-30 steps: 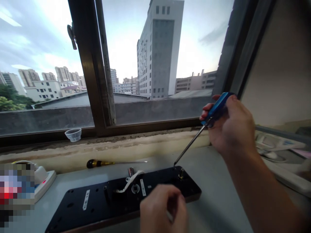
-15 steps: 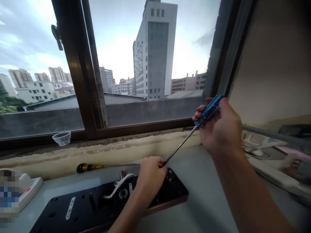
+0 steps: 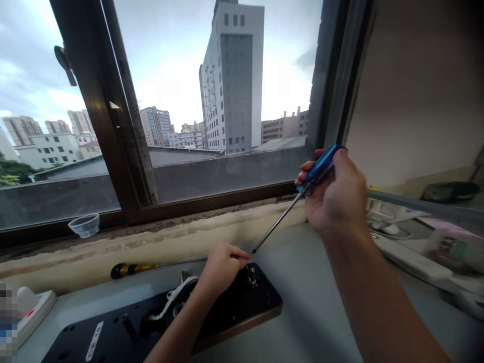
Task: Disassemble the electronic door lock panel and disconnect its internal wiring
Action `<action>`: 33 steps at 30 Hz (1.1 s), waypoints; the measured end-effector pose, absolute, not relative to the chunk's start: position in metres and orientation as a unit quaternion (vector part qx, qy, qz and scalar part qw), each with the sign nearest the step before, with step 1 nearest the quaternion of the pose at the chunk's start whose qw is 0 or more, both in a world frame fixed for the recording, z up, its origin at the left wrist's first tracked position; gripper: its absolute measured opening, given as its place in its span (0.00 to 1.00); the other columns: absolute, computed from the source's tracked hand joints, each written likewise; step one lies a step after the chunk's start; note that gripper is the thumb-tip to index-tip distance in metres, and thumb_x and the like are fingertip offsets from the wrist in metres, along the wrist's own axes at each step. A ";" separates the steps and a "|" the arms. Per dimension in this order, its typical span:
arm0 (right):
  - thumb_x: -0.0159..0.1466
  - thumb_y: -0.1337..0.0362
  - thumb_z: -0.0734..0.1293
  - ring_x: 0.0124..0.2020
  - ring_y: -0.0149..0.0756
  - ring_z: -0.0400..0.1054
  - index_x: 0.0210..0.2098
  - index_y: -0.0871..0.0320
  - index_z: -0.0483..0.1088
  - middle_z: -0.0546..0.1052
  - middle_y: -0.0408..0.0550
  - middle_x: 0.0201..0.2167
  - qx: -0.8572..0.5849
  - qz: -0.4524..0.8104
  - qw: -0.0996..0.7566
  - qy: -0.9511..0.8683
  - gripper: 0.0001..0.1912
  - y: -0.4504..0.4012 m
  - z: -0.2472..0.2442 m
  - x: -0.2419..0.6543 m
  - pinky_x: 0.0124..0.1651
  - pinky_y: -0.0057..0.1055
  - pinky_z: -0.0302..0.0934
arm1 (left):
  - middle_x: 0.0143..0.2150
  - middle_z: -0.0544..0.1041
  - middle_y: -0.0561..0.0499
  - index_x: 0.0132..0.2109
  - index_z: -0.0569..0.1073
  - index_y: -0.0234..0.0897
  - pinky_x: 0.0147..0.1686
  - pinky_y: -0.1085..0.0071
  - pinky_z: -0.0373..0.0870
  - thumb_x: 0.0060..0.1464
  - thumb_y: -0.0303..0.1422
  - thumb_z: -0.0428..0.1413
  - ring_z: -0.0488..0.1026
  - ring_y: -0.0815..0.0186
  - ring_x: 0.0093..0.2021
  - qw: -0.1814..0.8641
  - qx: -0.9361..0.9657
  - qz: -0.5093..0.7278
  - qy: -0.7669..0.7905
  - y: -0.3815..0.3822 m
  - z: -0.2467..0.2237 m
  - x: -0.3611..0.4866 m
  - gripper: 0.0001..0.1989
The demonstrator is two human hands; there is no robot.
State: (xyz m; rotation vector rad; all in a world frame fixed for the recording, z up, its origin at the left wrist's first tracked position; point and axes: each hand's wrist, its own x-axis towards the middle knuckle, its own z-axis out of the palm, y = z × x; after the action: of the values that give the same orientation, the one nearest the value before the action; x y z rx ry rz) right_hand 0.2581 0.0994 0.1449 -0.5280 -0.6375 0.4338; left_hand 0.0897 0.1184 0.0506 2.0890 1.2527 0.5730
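My right hand (image 3: pixel 336 196) is wrapped round the blue handle of a screwdriver (image 3: pixel 278 225), its shaft slanting down to the left. The screwdriver's tip hangs just right of my left hand (image 3: pixel 223 267), a small gap from the fingertips. My left hand reaches over the black panel (image 3: pixel 260 300) with thumb and finger pinched together near its far edge; whatever lies between them is too small to make out. On the panel are a brass-coloured post (image 3: pixel 252 275), a dark post (image 3: pixel 128 325), a white cable (image 3: pixel 166 305) and a white label (image 3: pixel 94 340).
Behind the panel lies a second screwdriver (image 3: pixel 132 269) with a black and yellow handle. A clear plastic cup (image 3: pixel 85 226) tilts on the window ledge. At left is a white power strip (image 3: pixel 38 312); at right, a grey-white tray (image 3: pixel 412 259) with assorted items.
The screwdriver's tip has come away from my left fingertips, leaving a gap. My left hand has drawn slightly left over the panel, still pinched. The whole view has shifted a little.
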 end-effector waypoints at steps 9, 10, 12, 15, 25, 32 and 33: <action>0.65 0.63 0.53 0.18 0.27 0.61 0.32 0.62 0.62 0.66 0.41 0.18 -0.239 0.218 0.893 -0.311 0.12 0.101 0.144 0.263 0.21 0.23 0.56 | 0.27 0.78 0.48 0.29 0.78 0.34 0.33 0.72 0.63 0.39 0.27 0.48 0.72 0.64 0.31 0.217 0.843 0.159 0.465 0.117 0.068 0.100 0.14; 0.65 0.63 0.53 0.18 0.27 0.61 0.32 0.61 0.62 0.66 0.41 0.19 -0.238 0.220 0.893 -0.312 0.11 0.101 0.143 0.263 0.22 0.23 0.56 | 0.27 0.78 0.48 0.28 0.78 0.34 0.33 0.72 0.63 0.39 0.27 0.48 0.72 0.65 0.31 0.212 0.849 0.154 0.459 0.117 0.069 0.100 0.14; 0.65 0.63 0.53 0.18 0.27 0.61 0.32 0.62 0.62 0.66 0.42 0.19 -0.238 0.223 0.891 -0.315 0.11 0.101 0.143 0.262 0.22 0.22 0.56 | 0.27 0.77 0.49 0.30 0.77 0.34 0.31 0.73 0.63 0.39 0.26 0.48 0.71 0.66 0.30 0.208 0.858 0.146 0.446 0.120 0.069 0.099 0.14; 0.65 0.62 0.54 0.19 0.27 0.61 0.32 0.62 0.62 0.66 0.42 0.19 -0.237 0.221 0.889 -0.323 0.11 0.101 0.142 0.260 0.22 0.22 0.56 | 0.28 0.76 0.52 0.36 0.74 0.35 0.29 0.74 0.62 0.40 0.26 0.48 0.71 0.67 0.29 0.215 0.867 0.145 0.424 0.128 0.065 0.094 0.15; 0.66 0.63 0.53 0.18 0.27 0.60 0.32 0.62 0.62 0.65 0.42 0.19 -0.243 0.227 0.888 -0.318 0.12 0.101 0.143 0.260 0.20 0.22 0.55 | 0.29 0.75 0.53 0.33 0.72 0.35 0.28 0.77 0.63 0.41 0.24 0.46 0.70 0.69 0.30 0.290 0.881 0.102 0.359 0.138 0.063 0.080 0.12; 0.65 0.63 0.53 0.18 0.28 0.60 0.32 0.63 0.62 0.65 0.43 0.19 -0.252 0.233 0.883 -0.319 0.12 0.103 0.143 0.259 0.21 0.23 0.56 | 0.33 0.75 0.51 0.28 0.74 0.34 0.37 0.74 0.63 0.37 0.24 0.49 0.69 0.66 0.36 0.329 0.878 0.059 0.344 0.142 0.074 0.088 0.10; 0.65 0.63 0.53 0.18 0.28 0.60 0.32 0.63 0.62 0.65 0.43 0.19 -0.253 0.234 0.883 -0.319 0.12 0.103 0.142 0.259 0.21 0.23 0.56 | 0.32 0.75 0.52 0.28 0.74 0.34 0.36 0.74 0.63 0.37 0.24 0.49 0.69 0.66 0.35 0.337 0.873 0.052 0.350 0.144 0.072 0.089 0.10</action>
State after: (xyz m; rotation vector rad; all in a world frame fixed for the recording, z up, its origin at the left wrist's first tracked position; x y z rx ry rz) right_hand 0.2593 0.1032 0.1425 -0.5259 -0.6646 0.4870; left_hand 0.0885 0.1437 0.0723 2.2752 0.9116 0.1354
